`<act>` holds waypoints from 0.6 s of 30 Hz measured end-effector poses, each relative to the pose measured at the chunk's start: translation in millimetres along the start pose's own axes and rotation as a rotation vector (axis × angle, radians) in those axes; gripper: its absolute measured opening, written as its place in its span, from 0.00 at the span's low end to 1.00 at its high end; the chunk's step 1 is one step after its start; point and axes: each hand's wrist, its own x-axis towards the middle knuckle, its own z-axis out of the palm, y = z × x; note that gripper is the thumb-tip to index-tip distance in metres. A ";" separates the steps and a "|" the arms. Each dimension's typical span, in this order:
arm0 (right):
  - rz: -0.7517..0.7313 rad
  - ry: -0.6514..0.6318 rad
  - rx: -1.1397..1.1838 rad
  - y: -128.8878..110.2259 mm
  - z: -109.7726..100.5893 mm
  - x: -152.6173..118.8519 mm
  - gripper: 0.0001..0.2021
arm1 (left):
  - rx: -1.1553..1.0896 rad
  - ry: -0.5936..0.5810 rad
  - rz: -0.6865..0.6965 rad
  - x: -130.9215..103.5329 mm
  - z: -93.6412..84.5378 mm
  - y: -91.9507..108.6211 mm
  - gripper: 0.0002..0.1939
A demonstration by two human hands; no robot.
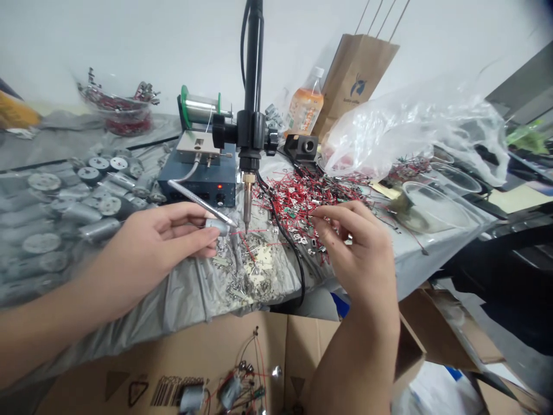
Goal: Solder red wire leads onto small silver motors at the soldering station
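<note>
Below both grips, wired motors (231, 393) are held in a cardboard box (173, 346). A gray motor (222, 225) is pinched firmly by the left hand (158, 239). By the right hand (358, 242), fingertips are brought together over red wires (289, 202); whether one is held cannot be told. Between the grips, a soldering iron (247, 202) is mounted. Beyond the left grip, a solder spool (201, 108) is placed.

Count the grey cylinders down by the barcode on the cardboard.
2 in view: one grey cylinder at the right end of the barcode, and a second grey cylinder to its right, among wires. More may be hidden beneath or cut off below.
</note>
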 end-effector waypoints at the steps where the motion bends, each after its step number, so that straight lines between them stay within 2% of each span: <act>1: 0.004 -0.040 0.018 1.0 0.7 0.1 0.10 | 0.008 0.000 0.006 -0.2 -0.2 -0.1 0.13; 4: -0.005 -0.093 0.065 1.4 3.1 0.6 0.10 | 0.020 0.002 0.015 -0.5 -1.4 -1.2 0.13; 9: -0.051 -0.053 0.117 -0.4 2.3 0.0 0.10 | 0.030 -0.005 0.013 -0.2 -1.1 0.6 0.12; 13: 0.013 -0.038 0.199 4.1 -2.4 -3.4 0.08 | 0.042 0.011 0.025 0.3 0.5 2.8 0.13; 18: 0.081 0.029 0.417 6.9 -3.1 -8.7 0.05 | 0.050 0.002 0.038 -0.2 0.5 2.1 0.12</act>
